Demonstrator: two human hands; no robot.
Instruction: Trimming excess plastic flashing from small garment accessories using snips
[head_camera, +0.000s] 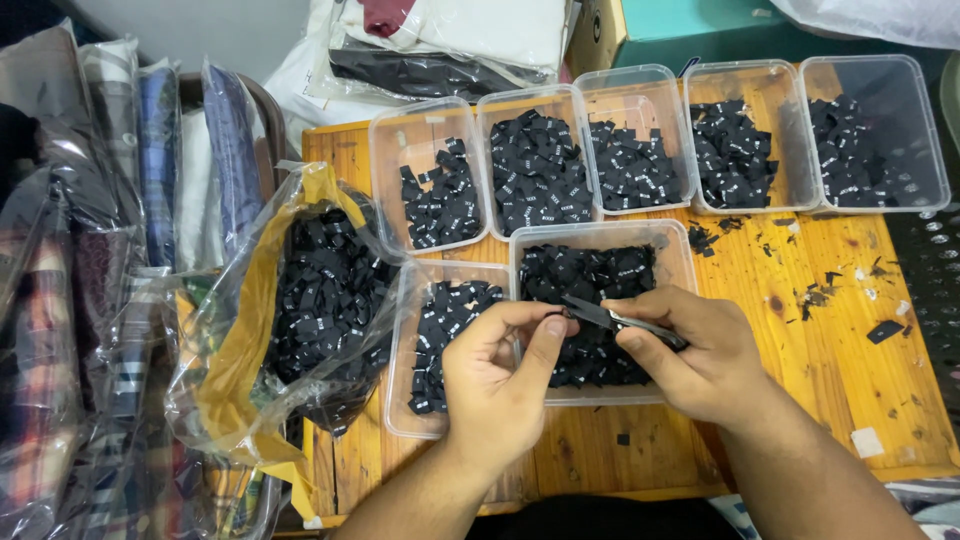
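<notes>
The left hand (500, 375) pinches a small black label (553, 322) at its 1 o'clock, and the right hand (690, 355) holds little snips (615, 320) pointing to 10 o'clock, tips touching the label.

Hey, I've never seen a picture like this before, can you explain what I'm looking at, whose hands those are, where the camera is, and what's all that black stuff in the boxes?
There is no machine here. The one picture comes from a camera worn on a person's head, looking down at their own two bare hands over a wooden table.

The left hand pinches a small black piece between thumb and fingertips. The right hand holds small dark snips, tips pointing at that piece.

On the table stand seven clear plastic tubs, five in a back row and two nearer, each holding small black fabric labels. To the left a clear plastic bag holds more of them. Black scraps lie on the wood at the right. At far left stand folded clothes in plastic sleeves.
</notes>
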